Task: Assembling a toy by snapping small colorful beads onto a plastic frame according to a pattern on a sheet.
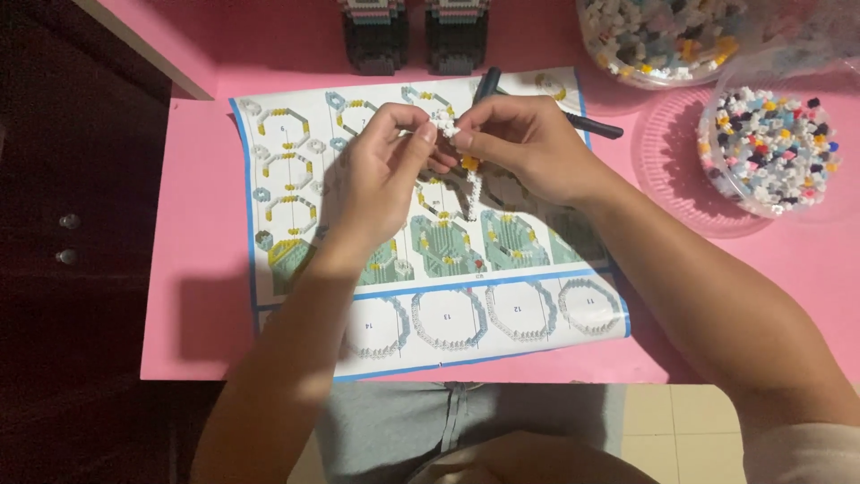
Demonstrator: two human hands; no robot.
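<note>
Pink table (197,296) carries an instruction sheet (296,143) at its middle, above which a small white brick piece (468,184) is pinched by left hand (381,170) and right hand (524,148) for comparison.

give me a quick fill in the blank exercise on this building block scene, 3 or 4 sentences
1. The left hand and right hand together hold a small white and yellow block piece above the printed paper ____ sheet.
2. That sheet lies on a ____ coloured table.
3. The clear round plastic tub of mixed small blocks stands to the person's ____ side.
4. A ____ coloured pen-shaped tool lies behind the right hand.

Missing words: instruction; pink; right; black
</note>
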